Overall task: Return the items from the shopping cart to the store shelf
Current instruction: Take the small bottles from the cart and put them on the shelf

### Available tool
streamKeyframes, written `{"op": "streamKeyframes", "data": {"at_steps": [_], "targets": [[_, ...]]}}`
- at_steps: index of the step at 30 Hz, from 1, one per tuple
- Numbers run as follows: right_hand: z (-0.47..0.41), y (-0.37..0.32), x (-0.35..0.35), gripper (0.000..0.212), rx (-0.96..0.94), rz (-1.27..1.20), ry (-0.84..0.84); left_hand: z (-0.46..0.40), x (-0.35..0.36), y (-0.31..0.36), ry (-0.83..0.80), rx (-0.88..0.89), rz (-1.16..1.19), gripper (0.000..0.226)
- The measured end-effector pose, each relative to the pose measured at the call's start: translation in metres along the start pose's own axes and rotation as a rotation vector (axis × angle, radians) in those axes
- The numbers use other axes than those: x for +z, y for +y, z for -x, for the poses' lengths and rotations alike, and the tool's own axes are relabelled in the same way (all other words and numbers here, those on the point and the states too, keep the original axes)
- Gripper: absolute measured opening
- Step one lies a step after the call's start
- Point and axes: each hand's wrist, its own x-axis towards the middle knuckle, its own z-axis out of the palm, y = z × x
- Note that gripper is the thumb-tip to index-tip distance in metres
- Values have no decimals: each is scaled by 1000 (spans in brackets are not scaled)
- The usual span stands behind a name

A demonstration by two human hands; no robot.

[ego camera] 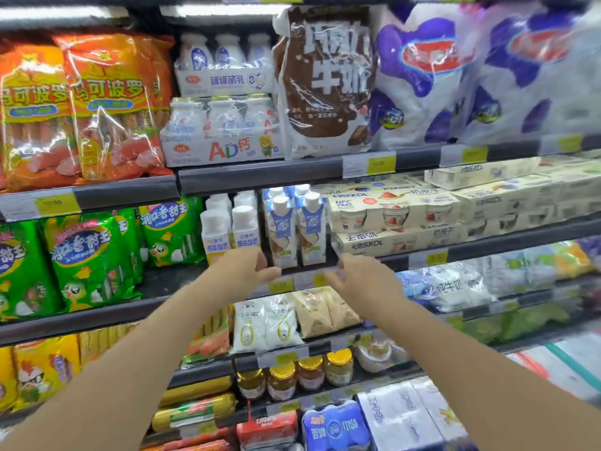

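The blue-and-white cartons stand upright on the store shelf, right of the white bottles and left of cream yogurt boxes printed "NFC" and "KDL"; above them a multipack reads "AD钙". Just below the cartons, both arms reach forward: left hand and right hand hover empty, fingers loosely spread.
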Motion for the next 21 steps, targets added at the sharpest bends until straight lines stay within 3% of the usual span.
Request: {"op": "streamKeyframes", "data": {"at_steps": [5,8,11,21], "targets": [[51,125,-14,57,121,174,-88,-8,52,121,-163,281,-238,78],[93,199,-24,70,190,155,-112,-15,87,191,-137,369,-369,82],[139,269,-33,86,272,211,-139,-20,122,257,-120,457,-335,80],[264,456,-66,88,649,233,-182,-31,224,485,-237,817,-362,85]]}}
